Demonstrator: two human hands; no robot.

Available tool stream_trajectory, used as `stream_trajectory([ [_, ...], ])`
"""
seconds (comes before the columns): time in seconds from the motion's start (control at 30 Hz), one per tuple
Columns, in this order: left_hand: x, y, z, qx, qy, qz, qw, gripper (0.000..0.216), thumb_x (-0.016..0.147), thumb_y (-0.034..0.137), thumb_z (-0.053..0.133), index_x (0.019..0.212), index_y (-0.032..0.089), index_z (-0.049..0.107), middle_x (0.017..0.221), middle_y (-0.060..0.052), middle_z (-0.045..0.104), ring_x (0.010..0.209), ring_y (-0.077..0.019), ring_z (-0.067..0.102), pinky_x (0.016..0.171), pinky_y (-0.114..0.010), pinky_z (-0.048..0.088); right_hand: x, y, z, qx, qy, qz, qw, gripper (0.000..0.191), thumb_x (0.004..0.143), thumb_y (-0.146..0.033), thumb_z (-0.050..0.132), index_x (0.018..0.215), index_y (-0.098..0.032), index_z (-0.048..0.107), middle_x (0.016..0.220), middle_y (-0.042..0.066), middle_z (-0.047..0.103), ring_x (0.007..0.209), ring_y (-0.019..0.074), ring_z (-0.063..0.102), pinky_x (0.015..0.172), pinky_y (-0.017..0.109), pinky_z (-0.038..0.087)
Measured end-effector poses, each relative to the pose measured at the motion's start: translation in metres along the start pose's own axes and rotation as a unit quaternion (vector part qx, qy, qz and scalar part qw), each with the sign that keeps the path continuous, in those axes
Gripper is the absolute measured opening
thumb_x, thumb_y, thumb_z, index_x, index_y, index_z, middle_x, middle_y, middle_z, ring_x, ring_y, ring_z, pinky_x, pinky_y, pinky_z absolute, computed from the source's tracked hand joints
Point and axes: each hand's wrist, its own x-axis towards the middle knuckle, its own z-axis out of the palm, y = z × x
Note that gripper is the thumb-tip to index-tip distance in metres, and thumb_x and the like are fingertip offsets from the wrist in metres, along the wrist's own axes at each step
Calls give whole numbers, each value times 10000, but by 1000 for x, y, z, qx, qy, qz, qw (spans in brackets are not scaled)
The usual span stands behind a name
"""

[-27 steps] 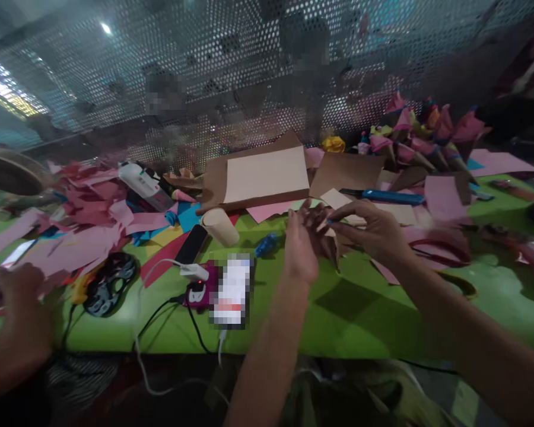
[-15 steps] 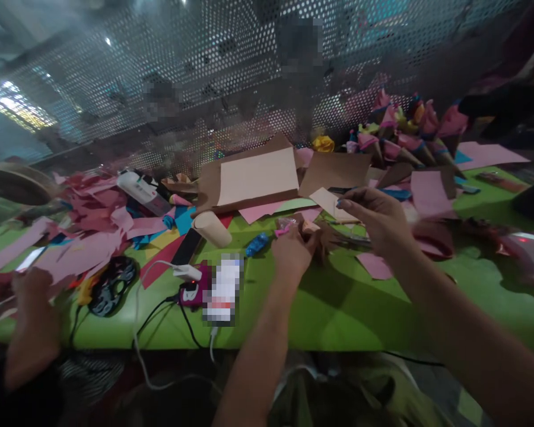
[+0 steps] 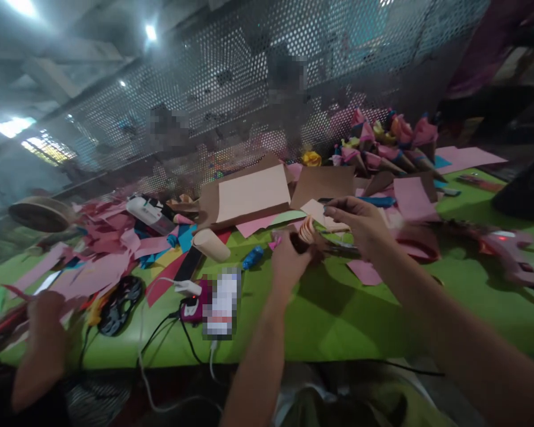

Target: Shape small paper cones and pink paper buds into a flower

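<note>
Head view: my left hand is pinched shut on a small brown-and-peach paper piece, held just above the green table, about mid-width and toward the far half. My right hand sits just right of it, fingers curled together; motion blur hides whether they grip anything, so cannot tell. Scissors with red handles lie on the table just under and right of that hand.

Around: a pink scrap lies near my right wrist, a blue wrapper just left of my left hand, a rolled paper tube further left. Brown cardboard with a peach sheet lies behind, toward the far edge. Finished paper cones are piled at the far right corner. A power strip and cables sit near the front edge. Another person's hand works at the front left corner among pink offcuts.

Paper piece looks layered, curled peach strips over dark brown, partly hidden by my fingers.
</note>
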Motion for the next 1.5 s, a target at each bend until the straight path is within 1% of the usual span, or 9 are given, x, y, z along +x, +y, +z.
stream_trajectory([
  [0.17,3,-7,8,-234,-32,57,970,605,713,227,810,1241,200,515,1203,-128,700,1082,-246,689,959,-408,545,3,3,-3,19,15,-9,1000,400,558,-542,888,759,-242,716,752,4,700,666,149,580,600,285,437],
  [0.27,3,-8,14,-300,-62,97,947,662,683,201,816,1282,199,533,1275,-129,675,1143,-251,667,1010,-410,533,4,4,-3,47,19,1,999,414,534,-543,904,752,-244,718,749,3,705,668,150,592,601,285,436],
  [0.37,3,-8,18,-278,-57,98,954,592,658,170,824,1212,175,615,1218,-117,705,1139,-270,665,1033,-430,526,4,4,-2,72,23,19,997,426,496,-530,929,736,-245,723,747,-6,712,654,138,589,590,274,426],
  [0.5,3,-9,20,-239,-59,72,967,550,644,172,852,1161,180,665,1126,-95,743,1090,-285,682,978,-441,557,0,3,1,67,0,31,997,412,508,-535,930,744,-254,744,738,-7,720,607,133,568,551,275,426],
  [0.73,-1,-4,23,-302,-111,69,944,550,665,166,839,1184,173,658,1135,-105,748,1025,-256,702,957,-415,560,-7,2,8,107,-19,42,993,408,493,-500,952,739,-236,763,758,8,741,628,139,612,574,276,469],
  [1.03,-1,0,21,-304,-109,62,944,519,669,143,838,1160,166,671,1067,-76,762,955,-216,701,913,-362,564,-6,5,7,94,-49,33,994,398,528,-524,945,741,-236,769,742,2,719,643,136,578,608,284,435],
  [1.2,-4,4,18,-296,-110,79,946,513,676,122,827,1161,182,674,1106,-74,751,996,-221,691,936,-364,555,-9,4,8,99,-58,46,992,410,504,-538,953,727,-241,779,728,-6,708,650,133,565,630,284,428],
  [1.33,-3,0,21,-303,-116,70,943,496,694,143,822,1163,175,664,1066,-71,749,954,-212,691,927,-372,553,-10,2,9,97,-67,48,992,421,494,-549,952,718,-238,778,720,-7,702,652,133,564,636,281,431],
  [1.5,0,-8,25,-320,-120,69,937,517,692,192,843,1170,174,649,1107,-85,740,998,-226,686,969,-399,539,-10,1,10,97,-59,51,992,439,476,-555,960,705,-233,770,725,-7,703,653,126,569,653,274,449],
])
